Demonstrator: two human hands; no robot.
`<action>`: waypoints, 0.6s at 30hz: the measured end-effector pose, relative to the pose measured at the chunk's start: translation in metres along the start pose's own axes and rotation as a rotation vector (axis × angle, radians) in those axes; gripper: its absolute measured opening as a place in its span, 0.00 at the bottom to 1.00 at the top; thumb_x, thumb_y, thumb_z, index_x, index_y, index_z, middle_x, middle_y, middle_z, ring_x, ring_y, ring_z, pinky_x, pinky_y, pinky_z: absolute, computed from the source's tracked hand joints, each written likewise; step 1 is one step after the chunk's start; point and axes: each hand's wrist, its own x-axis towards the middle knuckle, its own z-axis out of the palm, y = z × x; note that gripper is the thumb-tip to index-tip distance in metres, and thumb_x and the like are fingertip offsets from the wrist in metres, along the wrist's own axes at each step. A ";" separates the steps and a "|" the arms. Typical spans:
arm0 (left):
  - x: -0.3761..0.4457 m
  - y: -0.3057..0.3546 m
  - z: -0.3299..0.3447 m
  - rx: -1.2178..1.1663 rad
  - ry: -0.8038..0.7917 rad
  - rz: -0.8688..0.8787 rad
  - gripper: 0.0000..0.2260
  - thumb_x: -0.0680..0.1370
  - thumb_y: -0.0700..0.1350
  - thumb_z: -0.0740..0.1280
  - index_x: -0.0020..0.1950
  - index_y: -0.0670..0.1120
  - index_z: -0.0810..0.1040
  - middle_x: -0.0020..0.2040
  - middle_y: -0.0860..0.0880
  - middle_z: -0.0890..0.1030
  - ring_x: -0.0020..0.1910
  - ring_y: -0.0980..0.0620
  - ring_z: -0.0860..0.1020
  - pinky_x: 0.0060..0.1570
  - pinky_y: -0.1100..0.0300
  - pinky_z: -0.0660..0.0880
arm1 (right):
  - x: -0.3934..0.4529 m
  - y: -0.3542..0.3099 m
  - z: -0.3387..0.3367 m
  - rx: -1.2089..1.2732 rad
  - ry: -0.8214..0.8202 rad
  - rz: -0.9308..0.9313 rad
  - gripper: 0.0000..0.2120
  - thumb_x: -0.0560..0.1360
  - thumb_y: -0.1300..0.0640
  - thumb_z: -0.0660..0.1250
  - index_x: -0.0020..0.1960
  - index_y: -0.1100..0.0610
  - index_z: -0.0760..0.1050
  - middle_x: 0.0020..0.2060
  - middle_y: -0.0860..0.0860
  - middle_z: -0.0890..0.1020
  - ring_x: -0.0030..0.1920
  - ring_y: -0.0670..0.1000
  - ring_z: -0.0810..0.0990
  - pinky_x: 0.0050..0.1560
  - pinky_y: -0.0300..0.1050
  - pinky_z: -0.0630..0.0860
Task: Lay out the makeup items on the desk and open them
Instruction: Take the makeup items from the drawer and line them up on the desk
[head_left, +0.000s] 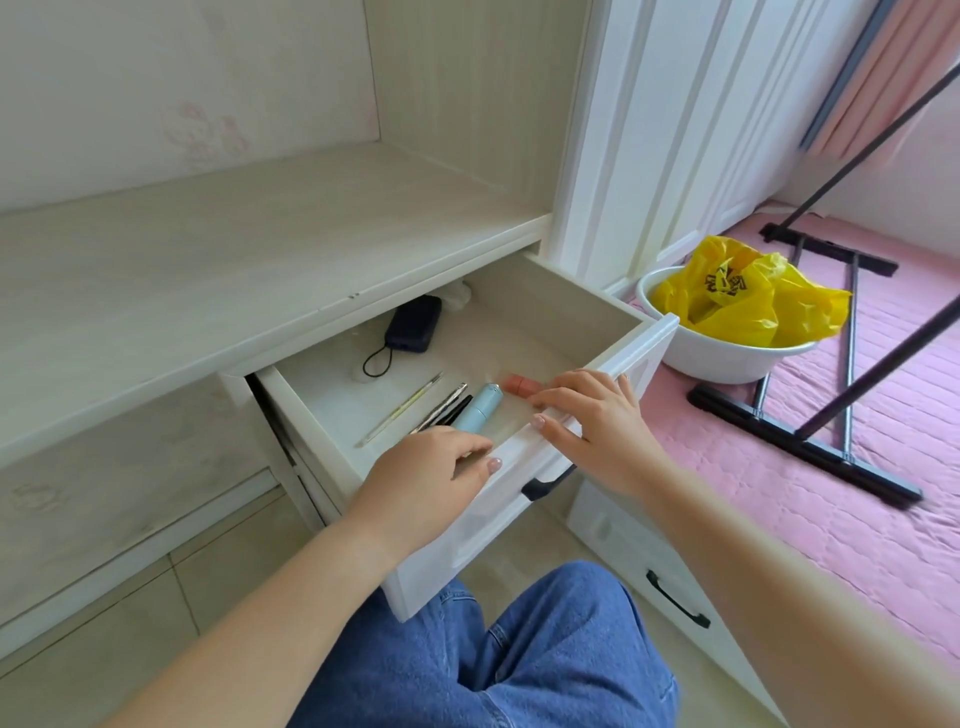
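Observation:
A white drawer (597, 306) stands pulled out under the pale desk top (234, 249). Inside it lie a light blue tube (480, 405), a pink lipstick (522, 384), dark slim pencils (441, 410) and a thin pale stick (405, 408). My left hand (426, 478) reaches into the drawer's front part, fingers curled by the lower end of the blue tube; its fingertips are hidden behind the drawer front, so a grip cannot be told. My right hand (592, 410) rests on the drawer's front rim, fingers spread, fingertips close to the pink lipstick.
A dark pouch with a cord loop (413, 327) lies at the drawer's back. A white basin with a yellow bag (743, 306) stands on the pink mat to the right, beside a black rack's legs (810, 447). A lower drawer with a black handle (675, 597) is shut.

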 end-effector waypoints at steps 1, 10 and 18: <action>-0.001 0.002 0.002 -0.001 -0.005 0.005 0.15 0.78 0.54 0.63 0.63 0.53 0.77 0.58 0.57 0.78 0.55 0.59 0.76 0.57 0.59 0.74 | -0.004 0.002 -0.001 -0.005 0.006 -0.007 0.22 0.74 0.35 0.52 0.55 0.44 0.78 0.54 0.42 0.77 0.63 0.49 0.70 0.64 0.66 0.62; -0.002 0.009 0.004 -0.083 -0.105 -0.005 0.17 0.76 0.55 0.65 0.64 0.54 0.75 0.57 0.60 0.78 0.53 0.63 0.76 0.57 0.61 0.74 | -0.022 0.006 -0.013 -0.034 0.002 0.023 0.23 0.72 0.34 0.52 0.55 0.43 0.78 0.55 0.41 0.76 0.65 0.48 0.69 0.69 0.70 0.51; 0.078 -0.007 -0.005 -0.187 -0.052 -0.119 0.17 0.74 0.48 0.71 0.61 0.49 0.77 0.57 0.53 0.80 0.55 0.57 0.78 0.55 0.64 0.71 | 0.047 0.019 -0.040 -0.099 -0.277 0.145 0.20 0.75 0.40 0.60 0.65 0.43 0.72 0.64 0.46 0.73 0.68 0.48 0.68 0.73 0.60 0.47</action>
